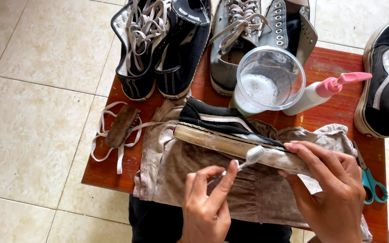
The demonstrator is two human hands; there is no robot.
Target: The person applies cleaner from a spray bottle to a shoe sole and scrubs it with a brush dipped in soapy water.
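Observation:
A black low-top sneaker (221, 120) lies on its side on a stained beige cloth (248, 189), its dirty, soapy sole edge turned toward me. My left hand (207, 204) grips a white toothbrush (251, 156), whose bristle head touches the sole's rim. My right hand (332, 189) clasps the toe end of the sneaker, fingers over the top and thumb beneath it.
On the red-brown wooden table (113, 173) stand a clear cup of foamy water (269, 83), a white pump bottle with a pink nozzle (323, 92), a brown brush on loose white laces (121, 126), teal scissors (370, 180), two black high-tops (163, 45), grey sneakers (257, 31) and another black sneaker (386, 81). Tiled floor surrounds it.

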